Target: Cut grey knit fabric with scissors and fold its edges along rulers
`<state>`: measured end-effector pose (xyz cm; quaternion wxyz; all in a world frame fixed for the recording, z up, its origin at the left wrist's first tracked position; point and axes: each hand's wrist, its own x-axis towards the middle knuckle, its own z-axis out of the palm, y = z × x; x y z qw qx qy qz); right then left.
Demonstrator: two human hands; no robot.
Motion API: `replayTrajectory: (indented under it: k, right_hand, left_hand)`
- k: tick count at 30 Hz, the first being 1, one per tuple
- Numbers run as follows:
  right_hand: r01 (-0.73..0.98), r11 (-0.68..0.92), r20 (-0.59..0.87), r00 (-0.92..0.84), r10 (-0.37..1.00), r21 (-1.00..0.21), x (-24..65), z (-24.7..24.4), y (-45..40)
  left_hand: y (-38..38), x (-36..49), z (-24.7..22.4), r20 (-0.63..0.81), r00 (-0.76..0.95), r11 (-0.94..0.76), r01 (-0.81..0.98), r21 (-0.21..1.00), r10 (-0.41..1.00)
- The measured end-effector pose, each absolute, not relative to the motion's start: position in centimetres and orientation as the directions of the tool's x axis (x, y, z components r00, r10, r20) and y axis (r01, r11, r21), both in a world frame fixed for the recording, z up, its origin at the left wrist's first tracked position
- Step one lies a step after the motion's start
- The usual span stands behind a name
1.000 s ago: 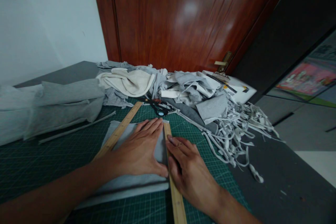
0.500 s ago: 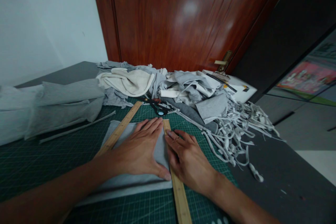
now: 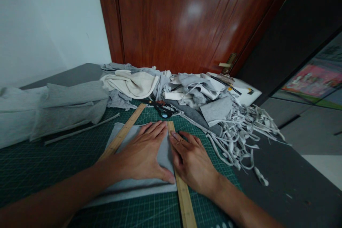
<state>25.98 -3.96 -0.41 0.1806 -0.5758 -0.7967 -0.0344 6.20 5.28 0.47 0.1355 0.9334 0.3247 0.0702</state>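
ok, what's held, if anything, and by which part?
Nothing clearly grasped: right grip rests on the far part of the right wooden ruler; left grip lies on gray fabric.

Our left hand [image 3: 144,156] lies spread over the gray cloth [image 3: 164,156], its thumb near the right ruler [image 3: 186,203]. Our right hand [image 3: 193,162] rests on that ruler with its fingers bent, along the cloth's right edge. The left ruler [image 3: 126,128] slants across the cloth's left side, its near end hidden by our left forearm. Beneath, we see a green gridded mat [image 3: 144,215] on the dark tabletop [image 3: 275,185]. Just beyond our hands are scissors [image 3: 165,113], with a cream cloth [image 3: 133,83] behind them, pale strips [image 3: 240,146] tangled at right, and a brown door [image 3: 171,21] at the back.
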Motion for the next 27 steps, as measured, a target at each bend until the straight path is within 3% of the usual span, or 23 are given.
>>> replayTrajectory:
  k: [20,27]
  right_hand:
    - [0.927,0.338,0.343,-0.268,0.9,-0.162,26.9,-0.4,-3.0]
    - [0.918,0.384,0.365,-0.325,0.872,-0.101,27.3,-0.8,-2.4]
  left_hand:
    - [5.4,6.0,0.0,0.088,0.793,-0.78,0.562,0.275,0.603]
    - [4.9,6.2,0.8,0.083,0.798,-0.78,0.551,0.297,0.596]
